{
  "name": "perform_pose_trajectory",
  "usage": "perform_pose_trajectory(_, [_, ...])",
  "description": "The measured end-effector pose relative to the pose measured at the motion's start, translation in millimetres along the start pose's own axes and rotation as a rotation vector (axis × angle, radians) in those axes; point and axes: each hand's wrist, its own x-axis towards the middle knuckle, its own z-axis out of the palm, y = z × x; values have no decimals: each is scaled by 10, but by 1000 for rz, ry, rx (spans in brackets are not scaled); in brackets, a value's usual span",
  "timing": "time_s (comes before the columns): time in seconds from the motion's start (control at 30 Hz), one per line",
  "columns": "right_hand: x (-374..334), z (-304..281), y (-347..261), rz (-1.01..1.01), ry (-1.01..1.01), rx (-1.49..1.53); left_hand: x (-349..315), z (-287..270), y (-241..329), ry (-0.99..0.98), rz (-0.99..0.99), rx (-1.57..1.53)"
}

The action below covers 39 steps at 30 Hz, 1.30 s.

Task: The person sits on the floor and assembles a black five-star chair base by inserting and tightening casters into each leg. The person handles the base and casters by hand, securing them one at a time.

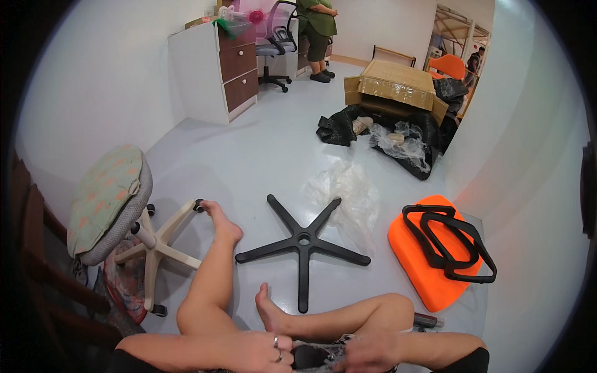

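A large cardboard box (398,84) stands open-sided at the far end of the room, well beyond the black five-armed chair base (303,243), with black wrapping (348,127) and clear plastic film (401,140) spilling out before it; right of the base lies an orange seat pad (416,261) bearing two black armrest loops (448,242); nearer than the base, the left hand (261,349) and right hand (367,353) both curl about a small black part (311,356), touching it; how tightly, I cannot tell.
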Motion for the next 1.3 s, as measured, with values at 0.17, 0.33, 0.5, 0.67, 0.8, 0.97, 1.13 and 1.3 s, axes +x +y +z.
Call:
perform_pose_trajectory(0.17, [227, -108, 278, 412, 11, 415, 139, 197, -422, -3, -50, 23])
perform_pose_trajectory(0.33, [316, -325, 549, 675, -111, 216, 347, 132, -1014, 18, -170, -107])
perform_pose_trajectory(0.5, [45, -341, 1296, 618, 204, -52, 642, 278, -1774, 97, -255, 11])
perform_pose_trajectory(0.67, [-430, -501, 1955, 707, 613, 361, 749, 534, -2428, 309, -457, 31])
perform_pose_trajectory(0.8, [-1158, -356, 2437, 600, 1180, 615, 1027, 1074, -2859, 424, -616, -98])
perform_pose_trajectory(0.97, [-1569, -588, 2355, 29, 1734, 1171, 1608, 1489, -3062, 622, -860, -542])
perform_pose_trajectory(1.13, [-1702, -645, 2413, -112, 1827, 1267, 2051, 1866, -3302, 694, -968, -974])
perform_pose_trajectory(1.3, [-1686, -652, 2461, -76, 1812, 1292, 2220, 1963, -3467, 582, -998, -728])
